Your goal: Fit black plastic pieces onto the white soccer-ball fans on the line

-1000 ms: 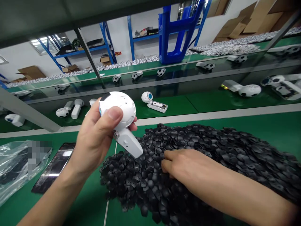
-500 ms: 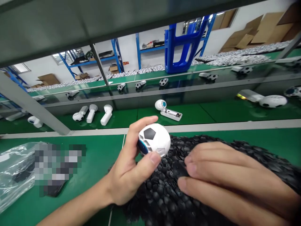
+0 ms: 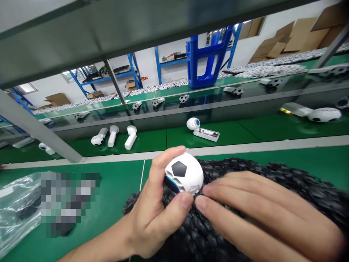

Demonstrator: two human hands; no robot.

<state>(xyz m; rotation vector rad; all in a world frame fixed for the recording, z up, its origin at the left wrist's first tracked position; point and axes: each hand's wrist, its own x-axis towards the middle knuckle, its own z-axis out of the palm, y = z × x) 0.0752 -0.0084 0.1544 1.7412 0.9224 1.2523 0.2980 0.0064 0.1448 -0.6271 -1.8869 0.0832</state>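
Note:
My left hand is closed round a white ball-shaped housing with a black pentagon and a blue-rimmed dark disc on its side. Its lower right edge, with open recesses, faces my right hand. The fingertips of that hand are pinched together close against this edge. Between them a small black plastic piece shows only as a dark sliver, mostly hidden. Under both hands spreads a large heap of black plastic pieces.
Beyond a pale rail, a green belt carries several white ball-headed devices, one with its handle opened. A clear plastic bag lies on the left beside a pixelated area. A metal beam crosses overhead; a blue stool stands behind.
My right hand has come left from over the black heap to the edge of the white housing. My left hand still holds the housing. The belt devices at near range appear shifted right.

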